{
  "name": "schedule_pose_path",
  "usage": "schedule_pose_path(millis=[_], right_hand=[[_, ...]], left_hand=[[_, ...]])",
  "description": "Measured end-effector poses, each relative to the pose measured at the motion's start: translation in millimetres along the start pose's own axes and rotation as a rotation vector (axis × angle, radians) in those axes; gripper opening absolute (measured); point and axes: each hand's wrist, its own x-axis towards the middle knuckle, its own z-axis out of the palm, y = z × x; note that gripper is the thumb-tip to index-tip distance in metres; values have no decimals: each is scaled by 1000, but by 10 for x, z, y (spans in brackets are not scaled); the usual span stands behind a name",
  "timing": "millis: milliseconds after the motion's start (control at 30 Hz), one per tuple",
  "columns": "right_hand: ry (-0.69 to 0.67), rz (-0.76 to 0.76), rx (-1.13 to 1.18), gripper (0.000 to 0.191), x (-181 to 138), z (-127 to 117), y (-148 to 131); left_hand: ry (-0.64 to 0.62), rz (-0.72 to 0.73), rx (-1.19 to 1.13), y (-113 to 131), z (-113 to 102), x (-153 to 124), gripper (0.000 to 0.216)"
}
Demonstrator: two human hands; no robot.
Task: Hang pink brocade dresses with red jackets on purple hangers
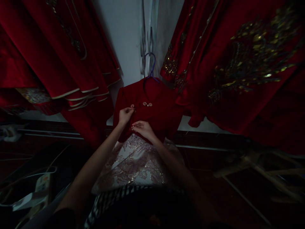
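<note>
A short red jacket [159, 109] hangs in front of me on a blue hanger [153, 62]. A pair of pearly flower-shaped ornaments [147, 104] sits on its chest. My left hand [126, 115] is pinched at the jacket's left front, with another flower-shaped ornament [132, 106] at its fingertips. Lower down, my right hand [144, 129] has thumb and fingers close together near the jacket's hem. Something small and shiny shows at those fingertips, too dark to name. Below the jacket spreads a pale skirt [133, 159] with a glittering floral pattern.
Red garments with light trim [71, 63] hang at the left, and a red garment with gold sequins [257, 60] at the right. Silvery straps [143, 38] run down the white wall. A power strip [43, 187] lies lower left; a wooden frame [257, 165] stands lower right.
</note>
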Motion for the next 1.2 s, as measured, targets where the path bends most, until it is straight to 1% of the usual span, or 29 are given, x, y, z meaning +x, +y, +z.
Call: schedule_pose_path(millis=[67,100,167,200,233,267,300,333,367,433,467,533,600,667,767,867,933,1000,1100,1200], right_hand=[[-30,24,35,16,106,110,18],[-41,33,44,16,132,135,31],[-48,37,51,18,123,123,70],[-46,32,49,19,92,90,93],[-46,26,42,20,48,44,115],[-45,18,29,21,-4,-11,134],[-45,15,13,22,-58,-70,146],[-51,15,-4,24,-111,-129,149],[-63,20,-19,25,-160,-183,143],[-97,36,-47,26,-238,-269,105],[-109,42,-60,26,-266,-296,76],[-121,50,-81,27,-305,-325,11],[-131,65,-73,28,-328,-334,-54],[-157,86,-35,30,-345,-343,-112],[-189,93,5,31,-365,-378,-175],[-203,83,11,30,-376,-409,-200],[-203,88,19,29,-374,-410,-197],[-192,95,28,30,-366,-397,-189],[-187,93,29,30,-352,-377,-184],[-196,86,17,31,-345,-373,-189]], left_hand=[[14,-6,22,-27,-11,105,18],[1,-23,15,-37,-19,129,19],[-50,-76,-5,-45,-38,120,20],[-49,-84,5,-37,-44,90,21],[-14,-56,42,-15,-43,48,25],[49,13,106,21,-33,-4,31],[113,117,188,75,-11,-61,39],[152,244,275,145,25,-117,45],[149,378,360,229,75,-167,49],[-16,597,486,418,203,-232,43],[-108,673,539,509,273,-241,36],[-231,762,645,661,405,-208,26],[-305,815,746,758,506,-130,21],[-365,859,816,816,561,-42,20],[-447,909,816,882,566,59,19],[-494,926,690,944,515,101,10],[-464,903,575,963,478,98,7],[-427,872,495,957,452,78,9],[-429,840,454,925,437,34,12],[-411,770,371,915,433,1,9]])
